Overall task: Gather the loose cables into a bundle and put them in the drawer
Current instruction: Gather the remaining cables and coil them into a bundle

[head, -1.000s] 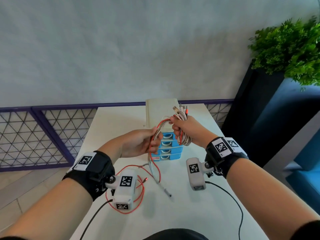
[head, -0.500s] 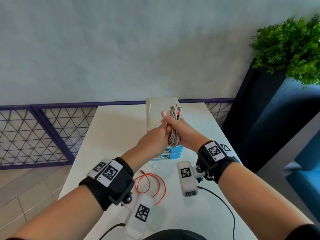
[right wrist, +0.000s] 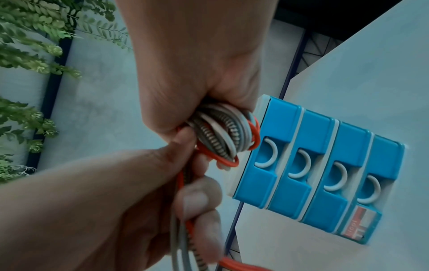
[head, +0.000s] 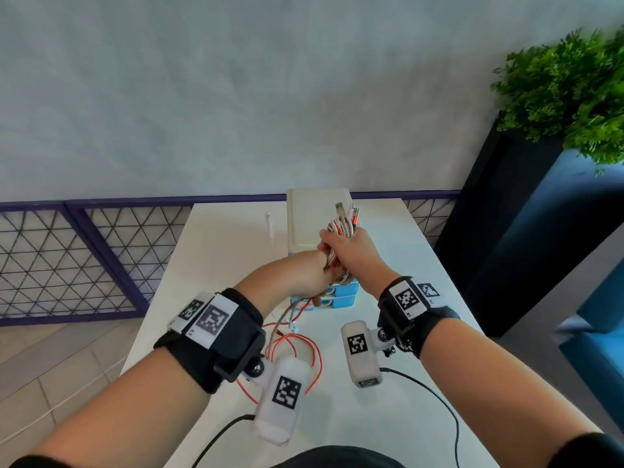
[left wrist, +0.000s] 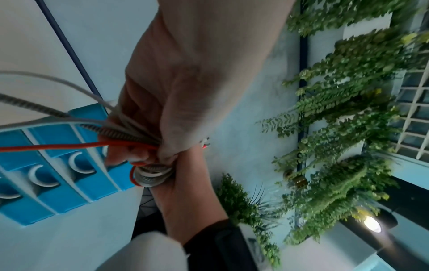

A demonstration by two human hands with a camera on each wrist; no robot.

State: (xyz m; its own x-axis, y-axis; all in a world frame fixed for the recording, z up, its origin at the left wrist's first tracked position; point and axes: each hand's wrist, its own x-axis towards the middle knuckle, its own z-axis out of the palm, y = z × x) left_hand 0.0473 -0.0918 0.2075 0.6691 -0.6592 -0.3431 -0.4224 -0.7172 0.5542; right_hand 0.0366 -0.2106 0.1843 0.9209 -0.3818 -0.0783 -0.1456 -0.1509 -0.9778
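- My right hand (head: 351,253) was fisted around the coiled cable bundle (head: 342,228), holding it in the air above the white table (head: 229,238), in front of the drawer unit (head: 339,297).
- From the head view, the plug ends stuck up above that fist, and a loop of braided cable hung out below it.
- My left hand (head: 297,276) sat just beside the right, touching it, with its fingers (right wrist: 197,198) curled round the loose cable tails (right wrist: 183,210) that ran out of the bundle.
- In the right wrist view I saw red, grey and braided strands passing through those left fingers.
- The red cable (head: 297,349) trailed down from the left hand and lay in loops on the table near my wrists.
- The drawer unit stood on the table behind the hands, with four blue drawer fronts (right wrist: 325,172), all pushed in; each had a white crescent handle.
- A green plant (head: 570,92) stood to the right, well apart from the table, on a dark planter.
- A purple-framed mesh railing (head: 67,258) ran behind the table along the grey wall.
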